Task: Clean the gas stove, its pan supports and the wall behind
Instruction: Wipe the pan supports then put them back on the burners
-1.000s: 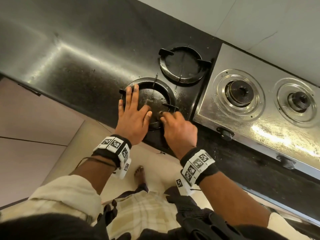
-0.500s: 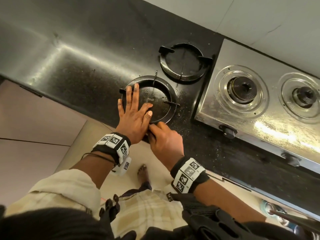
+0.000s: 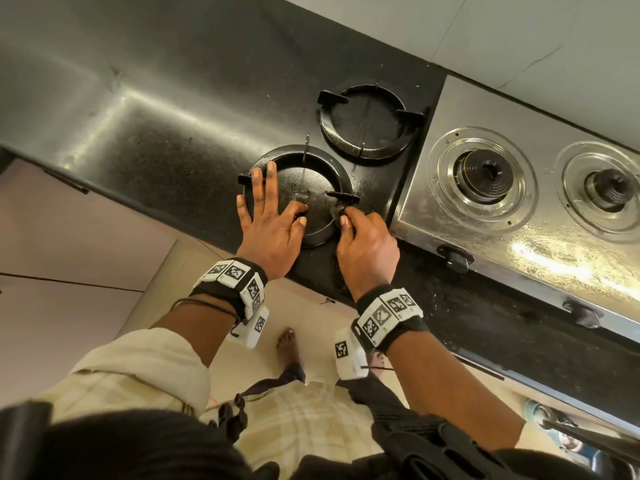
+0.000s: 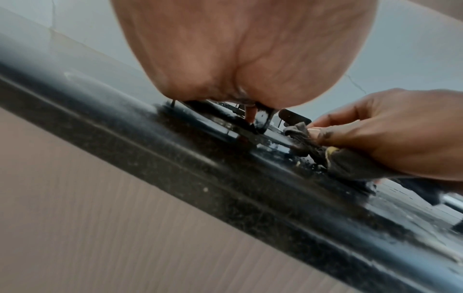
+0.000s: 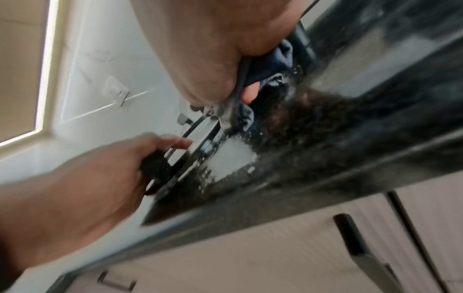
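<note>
Two black pan supports lie on the black counter, left of the steel gas stove (image 3: 485,244). My left hand (image 3: 268,220) lies flat with straight fingers on the near pan support (image 3: 343,178), pressing its left side. My right hand (image 3: 367,244) grips a dark grey cloth (image 4: 308,144) and holds it against the near support's right prong and rim. The right wrist view shows the wet cloth (image 5: 240,117) bunched under that hand, with foam on the counter. The far pan support (image 3: 381,152) lies untouched beyond. The pale tiled wall (image 3: 519,36) runs behind the stove.
The stove's two burners (image 3: 485,171) stand bare without supports, and its knobs (image 3: 455,259) stick out at the front. The black counter (image 3: 138,133) stretches left of the supports. Cabinet fronts (image 3: 52,237) are below its edge.
My right hand with the cloth has slid from the near support's front rim to its right prong. The left hand has stayed flat on the support.
</note>
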Tool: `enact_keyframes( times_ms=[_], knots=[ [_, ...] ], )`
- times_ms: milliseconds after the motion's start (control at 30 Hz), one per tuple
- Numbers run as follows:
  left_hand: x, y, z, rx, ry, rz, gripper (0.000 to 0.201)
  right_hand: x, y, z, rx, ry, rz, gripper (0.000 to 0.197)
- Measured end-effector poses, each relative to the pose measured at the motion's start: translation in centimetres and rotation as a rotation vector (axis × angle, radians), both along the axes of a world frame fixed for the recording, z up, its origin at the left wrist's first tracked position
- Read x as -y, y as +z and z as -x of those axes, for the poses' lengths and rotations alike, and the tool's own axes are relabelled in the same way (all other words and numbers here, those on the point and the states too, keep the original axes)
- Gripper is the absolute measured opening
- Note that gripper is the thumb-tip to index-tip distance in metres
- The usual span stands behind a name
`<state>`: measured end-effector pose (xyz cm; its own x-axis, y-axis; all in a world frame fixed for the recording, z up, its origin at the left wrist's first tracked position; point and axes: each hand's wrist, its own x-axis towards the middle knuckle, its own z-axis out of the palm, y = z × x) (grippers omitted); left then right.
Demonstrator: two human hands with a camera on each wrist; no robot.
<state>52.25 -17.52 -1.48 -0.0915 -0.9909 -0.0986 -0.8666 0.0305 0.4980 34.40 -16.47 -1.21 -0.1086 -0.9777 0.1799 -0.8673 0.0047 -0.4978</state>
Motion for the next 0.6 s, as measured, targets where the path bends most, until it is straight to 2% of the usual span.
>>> enact_keyframes(
  times_ms=[167,233,300,333,467,600],
  knots=[
    [0.1,-0.1,-0.2,0.005,-0.019,0.009,0.031,-0.9,1.0,1.0,-0.005,0.446,-0.12,0.026],
    [0.0,-0.1,-0.2,0.012,-0.028,0.016,0.036,0.5,2.4,1.7,0.022,0.482,-0.057,0.024],
    [0.1,-0.1,-0.2,0.012,-0.029,0.018,0.037,2.6,3.9,2.5,0.051,0.413,0.1,0.024],
    [0.1,-0.1,-0.2,0.012,-0.029,0.015,0.037,3.7,4.7,2.7,0.015,0.394,0.12,0.025],
    [0.2,-0.2,-0.2,0.025,-0.029,0.013,0.036,6.9,5.1,2.4,-0.351,0.5,-0.143,0.031],
    [0.2,-0.2,-0.3,0.026,-0.023,0.011,0.027,8.5,5.4,1.6,-0.578,0.607,-0.134,0.026]
  ],
)
